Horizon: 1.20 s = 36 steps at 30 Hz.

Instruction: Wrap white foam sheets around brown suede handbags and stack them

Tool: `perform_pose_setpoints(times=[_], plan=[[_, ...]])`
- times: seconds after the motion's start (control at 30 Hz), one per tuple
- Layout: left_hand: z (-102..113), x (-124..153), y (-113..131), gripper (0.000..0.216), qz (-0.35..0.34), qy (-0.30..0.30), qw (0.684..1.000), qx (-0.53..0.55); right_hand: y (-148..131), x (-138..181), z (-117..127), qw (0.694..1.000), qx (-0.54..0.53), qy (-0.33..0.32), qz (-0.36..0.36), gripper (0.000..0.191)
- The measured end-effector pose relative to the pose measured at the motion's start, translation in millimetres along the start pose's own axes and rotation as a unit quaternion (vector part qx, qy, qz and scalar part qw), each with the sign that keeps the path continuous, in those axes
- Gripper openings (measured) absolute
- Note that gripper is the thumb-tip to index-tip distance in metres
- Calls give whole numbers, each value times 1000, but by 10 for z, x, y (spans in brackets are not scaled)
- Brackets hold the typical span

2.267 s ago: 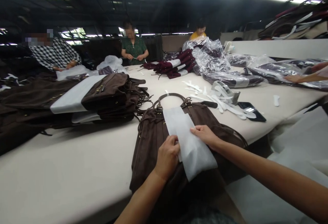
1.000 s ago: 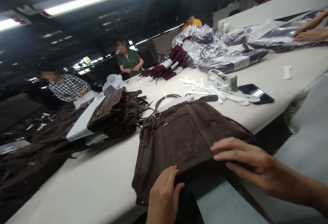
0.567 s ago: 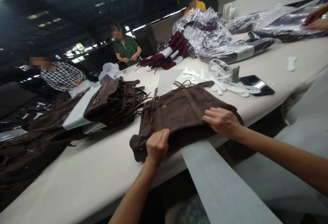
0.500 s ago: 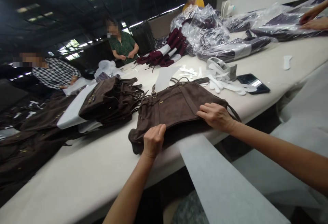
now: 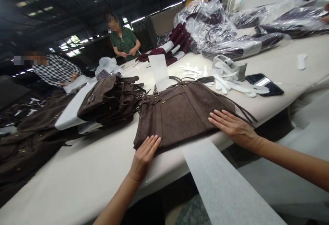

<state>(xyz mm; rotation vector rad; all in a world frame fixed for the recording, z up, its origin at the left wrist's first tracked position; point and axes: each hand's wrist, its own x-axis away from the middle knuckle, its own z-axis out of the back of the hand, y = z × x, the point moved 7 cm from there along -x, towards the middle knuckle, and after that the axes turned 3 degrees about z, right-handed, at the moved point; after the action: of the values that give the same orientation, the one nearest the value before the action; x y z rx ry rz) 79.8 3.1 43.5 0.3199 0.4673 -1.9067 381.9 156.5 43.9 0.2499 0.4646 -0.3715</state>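
A dark brown handbag (image 5: pixel 177 115) lies flat on the pale table, its bottom edge toward me and its straps at the far side. My left hand (image 5: pixel 144 154) rests with fingers stretched out on the bag's near left corner. On the near right part of the bag lies my right hand (image 5: pixel 232 127), palm down with its fingers extended. Neither hand grips anything. From beneath the bag's near edge a long white paper strip (image 5: pixel 226 180) hangs over the table edge toward me. A white sheet (image 5: pixel 158 69) stands up behind the bag's left strap ring.
Brown bags (image 5: pixel 108 101) are stacked at the left, and maroon bags (image 5: pixel 177 41) lie farther back. Plastic-wrapped bags (image 5: pixel 239 48) fill the back right. White cut-out pieces (image 5: pixel 231 84), a grey tape dispenser (image 5: pixel 239 70) and a dark tablet (image 5: pixel 264 84) sit right of the bag. Several people work around the table.
Both hands have let go of the bag's near edge and now lie flat on it, farther apart. The bag looks flatter, and the white sheet behind it stands more upright.
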Motion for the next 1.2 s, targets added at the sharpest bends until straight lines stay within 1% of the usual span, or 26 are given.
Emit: perform_pose_setpoints(times=[0.1, 0.17, 0.27, 0.33, 0.4, 0.43, 0.5, 0.57, 0.63, 0.67, 0.73, 0.8, 0.87, 0.93, 0.97, 1.0, 1.03, 1.07, 1.1, 1.17, 1.2], plan=[[-34, 60, -38, 57, 7, -68, 997, -36, 65, 61, 70, 1000, -4, -11, -15, 62], [-44, 120, -65, 58, 12, -98, 993, -58, 136, 127, 69, 1000, -12, -13, -20, 61], [-19, 183, -83, 56, 26, -106, 992, -59, 213, 233, 30, 999, -18, -7, -36, 55], [29, 156, -105, 50, 43, -110, 992, -44, 238, 276, 33, 998, -27, 9, -62, 51], [91, 48, -154, 45, 63, -134, 989, -13, 248, 282, 72, 994, -51, 33, -86, 43], [117, -36, -187, 42, 74, -157, 985, 6, 256, 274, 102, 992, -66, 49, -95, 39], [135, -246, -255, 38, 87, -222, 970, 38, 282, 249, 169, 986, -99, 82, -105, 30], [100, -483, -295, 40, 78, -288, 953, 51, 337, 238, 227, 979, -125, 119, -112, 25], [19, -720, -301, 43, 48, -320, 945, 54, 409, 250, 251, 969, -151, 150, -122, 20], [-38, -831, -295, 42, 32, -320, 945, 56, 444, 264, 248, 964, -166, 163, -126, 18], [-177, -1012, -270, 35, 10, -300, 952, 63, 500, 299, 215, 955, -196, 179, -133, 17], [-327, -1126, -237, 34, 11, -269, 961, 67, 526, 337, 166, 946, -223, 189, -143, 18], [-440, -1179, -183, 35, 18, -230, 970, 73, 518, 373, 123, 936, -242, 200, -157, 19], [-459, -1200, -113, 33, 16, -166, 980, 109, 483, 406, 91, 930, -249, 213, -169, 19], [-441, -1200, -81, 37, 10, -133, 982, 136, 461, 421, 79, 928, -247, 217, -173, 20], [-420, -1194, -54, 46, 2, -108, 980, 167, 440, 436, 71, 929, -240, 221, -176, 21], [-408, -1184, -30, 57, -6, -100, 975, 197, 424, 450, 66, 932, -229, 222, -175, 23], [-413, -1173, -10, 64, -13, -110, 969, 220, 414, 460, 64, 937, -213, 219, -171, 25], [-436, -1159, 9, 67, -17, -137, 962, 235, 411, 461, 67, 945, -193, 211, -161, 26], [-481, -1134, 39, 65, -17, -196, 946, 258, 431, 420, 92, 965, -147, 177, -128, 27], [-492, -1128, 42, 64, -11, -212, 940, 267, 461, 369, 120, 974, -126, 154, -112, 26]])
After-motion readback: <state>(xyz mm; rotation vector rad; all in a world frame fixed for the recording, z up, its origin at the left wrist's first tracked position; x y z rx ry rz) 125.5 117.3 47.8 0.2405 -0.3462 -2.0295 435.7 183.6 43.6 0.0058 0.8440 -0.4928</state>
